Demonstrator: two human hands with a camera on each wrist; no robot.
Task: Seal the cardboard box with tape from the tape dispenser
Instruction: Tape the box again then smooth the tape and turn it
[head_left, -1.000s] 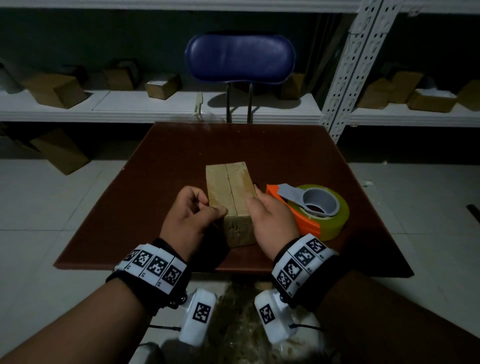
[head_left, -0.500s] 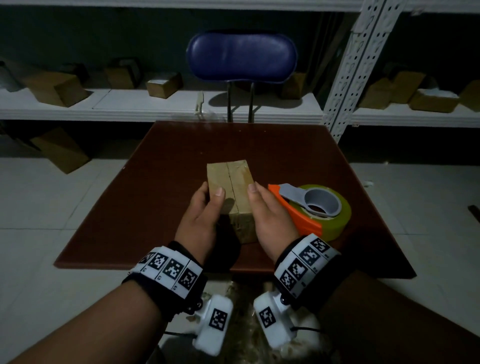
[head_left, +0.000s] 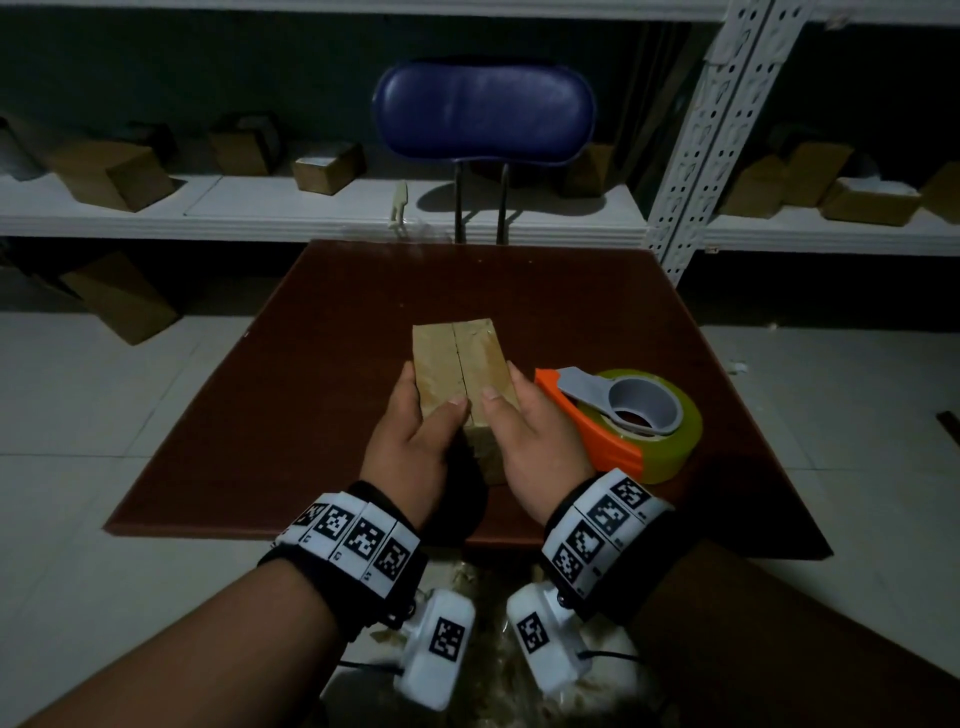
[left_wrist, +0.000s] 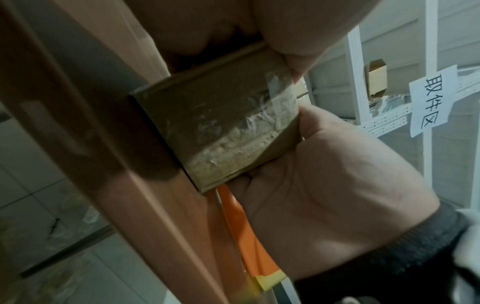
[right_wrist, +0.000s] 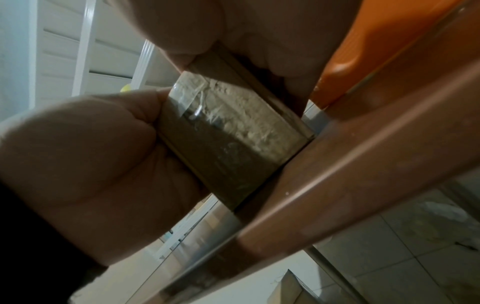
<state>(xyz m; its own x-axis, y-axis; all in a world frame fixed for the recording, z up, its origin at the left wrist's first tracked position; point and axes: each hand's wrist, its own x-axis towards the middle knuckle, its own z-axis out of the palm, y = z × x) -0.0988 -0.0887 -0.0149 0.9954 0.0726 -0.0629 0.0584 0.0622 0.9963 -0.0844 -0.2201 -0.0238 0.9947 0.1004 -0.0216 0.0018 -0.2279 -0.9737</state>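
Both hands clasp the box (head_left: 460, 364) mid-desk (head_left: 311, 364), left hand (head_left: 415, 441) and right hand (head_left: 530, 441) thumbing its flaps closed. Taping seems not begun; next, the right must free itself for the dispenser (head_left: 623, 421) beside it.

The cardboard box (head_left: 457, 358) at frame centre is matt brown card, its near end face (left_wrist: 221, 123) scuffed rough under wrinkled glossy clear tape. The tape dispenser (head_left: 597, 431) to its right is smooth orange and grey plastic. The reddish counter (head_left: 311, 389) has a smooth, faintly shiny finish.
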